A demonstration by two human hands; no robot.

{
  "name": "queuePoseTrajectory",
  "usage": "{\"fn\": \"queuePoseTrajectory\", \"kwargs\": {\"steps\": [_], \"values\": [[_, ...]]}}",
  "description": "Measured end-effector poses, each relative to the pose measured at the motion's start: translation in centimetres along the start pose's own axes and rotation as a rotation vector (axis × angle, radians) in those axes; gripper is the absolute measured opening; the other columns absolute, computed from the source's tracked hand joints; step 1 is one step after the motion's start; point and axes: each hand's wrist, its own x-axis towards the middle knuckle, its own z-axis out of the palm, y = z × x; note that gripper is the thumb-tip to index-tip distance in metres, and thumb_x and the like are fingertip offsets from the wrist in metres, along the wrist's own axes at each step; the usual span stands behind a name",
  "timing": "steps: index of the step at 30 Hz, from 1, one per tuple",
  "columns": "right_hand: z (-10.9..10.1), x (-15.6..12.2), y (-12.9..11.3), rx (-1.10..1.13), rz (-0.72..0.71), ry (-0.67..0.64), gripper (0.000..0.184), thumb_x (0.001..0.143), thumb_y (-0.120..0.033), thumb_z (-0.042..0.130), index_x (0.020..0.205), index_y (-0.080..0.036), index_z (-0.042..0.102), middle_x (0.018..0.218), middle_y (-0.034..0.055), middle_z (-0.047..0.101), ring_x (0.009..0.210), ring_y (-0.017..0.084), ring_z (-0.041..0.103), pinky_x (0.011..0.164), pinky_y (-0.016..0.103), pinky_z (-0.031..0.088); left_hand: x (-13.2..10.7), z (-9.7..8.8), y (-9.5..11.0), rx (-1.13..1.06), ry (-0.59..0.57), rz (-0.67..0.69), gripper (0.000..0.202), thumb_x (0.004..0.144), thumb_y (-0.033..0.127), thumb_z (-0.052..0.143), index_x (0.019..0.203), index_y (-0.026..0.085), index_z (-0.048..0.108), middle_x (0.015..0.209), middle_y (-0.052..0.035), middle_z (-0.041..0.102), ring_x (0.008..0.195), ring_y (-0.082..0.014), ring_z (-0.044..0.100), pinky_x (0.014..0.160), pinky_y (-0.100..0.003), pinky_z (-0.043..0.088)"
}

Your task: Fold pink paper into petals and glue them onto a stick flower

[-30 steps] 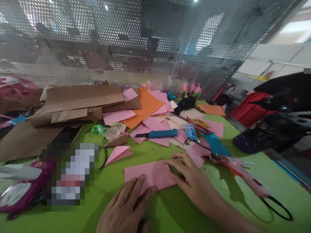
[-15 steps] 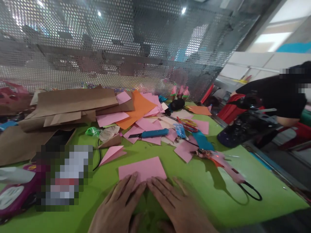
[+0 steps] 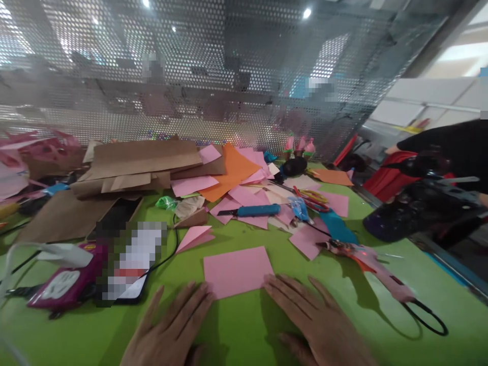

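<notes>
A pink rectangle of paper [image 3: 238, 272] lies flat on the green tabletop [image 3: 244, 330] between my hands. At its lower left corner rest the fingertips of my left hand [image 3: 175, 320], stretched out and open. My right hand [image 3: 308, 317] is open too, its fingertips touching the paper's lower right edge. Just beyond the sheet stands a folded pink paper [image 3: 195, 238]. A blue utility knife [image 3: 253, 210] with its blade out lies farther back on paper scraps. To the right is a pink hot glue gun [image 3: 375, 269] with a black cord.
At the left are a purple power strip [image 3: 61, 290] and a phone [image 3: 139, 259]. Brown cardboard [image 3: 145, 157] is stacked behind, beside orange paper [image 3: 232, 170]. Scissors [image 3: 312, 198] lie among scraps. A dark machine [image 3: 404, 203] and a person in black [image 3: 453, 147] are at the right.
My hands have moved apart, from the middle of the paper's near edge out to its two sides, uncovering more of it. The camera view has shifted left.
</notes>
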Motion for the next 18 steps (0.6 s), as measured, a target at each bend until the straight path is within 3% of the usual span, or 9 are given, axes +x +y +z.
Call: {"fn": "queuePoseTrajectory", "kwargs": {"steps": [8,12,18], "values": [[-1.2,1.6,0.4,0.033,-0.003,0.057,0.042,0.094,-0.031,0.056,0.136,-0.032,0.053,0.132,0.0013,0.066,0.113,0.026,0.064,0.097,0.048,0.044,-1.2,-0.1,0.0,0.030,0.028,-0.033,0.052,0.081,0.021,0.050,0.132,0.024,0.057,0.139,0.0054,0.058,0.122,-0.0186,0.054,0.118,-0.038,0.018],[-2.0,3.3,0.9,0.181,0.095,0.054,0.034,0.093,-0.029,0.058,0.127,-0.029,0.061,0.122,0.0056,0.069,0.107,0.025,0.063,0.091,0.042,0.050,-1.8,0.3,0.1,0.021,0.047,-0.041,0.041,0.084,0.027,0.053,0.123,0.025,0.063,0.135,0.0023,0.062,0.121,-0.0218,0.056,0.121,-0.041,0.010],[-1.3,6.7,3.2,0.275,0.218,-0.014,0.075,0.081,-0.053,0.068,0.145,-0.022,0.043,0.144,0.0135,0.050,0.130,0.032,0.046,0.106,0.051,0.039,0.8,-0.2,0.7,-0.033,0.104,-0.097,0.046,0.084,0.026,0.053,0.130,0.019,0.058,0.134,-0.0042,0.063,0.124,-0.0249,0.054,0.119,-0.041,0.010]]}}
